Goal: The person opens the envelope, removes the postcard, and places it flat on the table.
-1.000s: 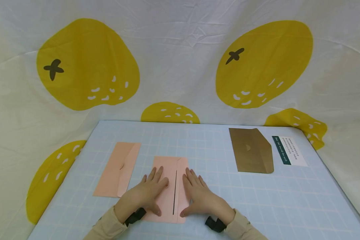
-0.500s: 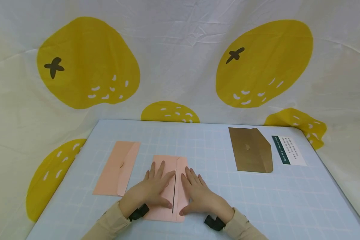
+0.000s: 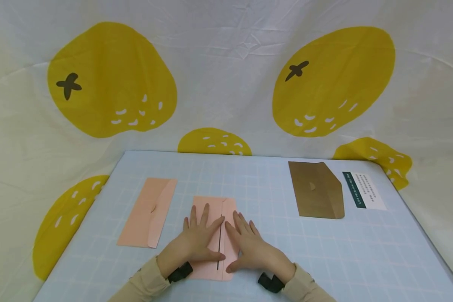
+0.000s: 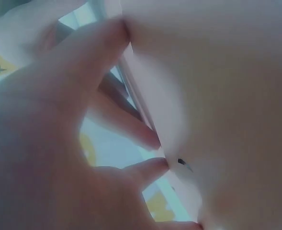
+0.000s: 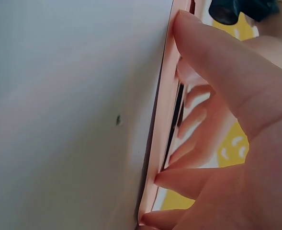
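A pink envelope [image 3: 213,204] lies lengthwise at the middle front. A narrow dark line [image 3: 219,243] runs along it beside the flap. My left hand [image 3: 192,241] rests on the envelope's left part with fingers spread, its thumb and index fingertip near the dark line. On the right edge rests my right hand [image 3: 254,247], fingers extended and thumb apart, at the near right corner. In the right wrist view the fingertips touch the pink envelope [image 5: 152,184] along its border. The left wrist view is blurred, but fingertips [image 4: 152,165] touch the paper there.
Another pink envelope [image 3: 147,214] lies to the left. A brown envelope [image 3: 317,193] and a white card with a dark green band [image 3: 366,191] lie at the back right. Behind the pale blue gridded table [image 3: 362,260] hangs a cloth with yellow fruit prints [image 3: 226,84].
My left hand has slid right across the envelope, its thumb and index finger reaching the dark line. The right hand has barely moved, its index finger shifting slightly left.
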{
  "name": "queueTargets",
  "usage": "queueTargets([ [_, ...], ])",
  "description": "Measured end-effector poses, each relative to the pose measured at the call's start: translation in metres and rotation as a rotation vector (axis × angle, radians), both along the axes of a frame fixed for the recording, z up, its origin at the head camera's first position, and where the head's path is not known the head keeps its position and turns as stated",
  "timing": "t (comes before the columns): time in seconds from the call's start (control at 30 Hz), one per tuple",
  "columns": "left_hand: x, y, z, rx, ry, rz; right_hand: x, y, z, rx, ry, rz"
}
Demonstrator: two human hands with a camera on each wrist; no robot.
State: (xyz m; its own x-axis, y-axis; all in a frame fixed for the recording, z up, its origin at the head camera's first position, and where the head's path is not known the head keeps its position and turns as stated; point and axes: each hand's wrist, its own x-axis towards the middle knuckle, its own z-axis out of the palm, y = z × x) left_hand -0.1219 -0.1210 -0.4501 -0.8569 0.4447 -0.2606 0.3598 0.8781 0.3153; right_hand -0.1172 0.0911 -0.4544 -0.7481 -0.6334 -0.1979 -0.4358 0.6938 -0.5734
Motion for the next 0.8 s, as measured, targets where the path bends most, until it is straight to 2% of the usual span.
queueTargets([
  [0.4,0.0018,-0.0009,0.0084,-0.010,-0.039,-0.019,0.0007,0.0019,-0.0012,-0.018,0.003,0.011],
  [0.8,-0.0005,-0.0046,0.0063,0.001,-0.048,-0.043,-0.0003,0.0022,-0.0021,0.010,0.019,0.006],
])
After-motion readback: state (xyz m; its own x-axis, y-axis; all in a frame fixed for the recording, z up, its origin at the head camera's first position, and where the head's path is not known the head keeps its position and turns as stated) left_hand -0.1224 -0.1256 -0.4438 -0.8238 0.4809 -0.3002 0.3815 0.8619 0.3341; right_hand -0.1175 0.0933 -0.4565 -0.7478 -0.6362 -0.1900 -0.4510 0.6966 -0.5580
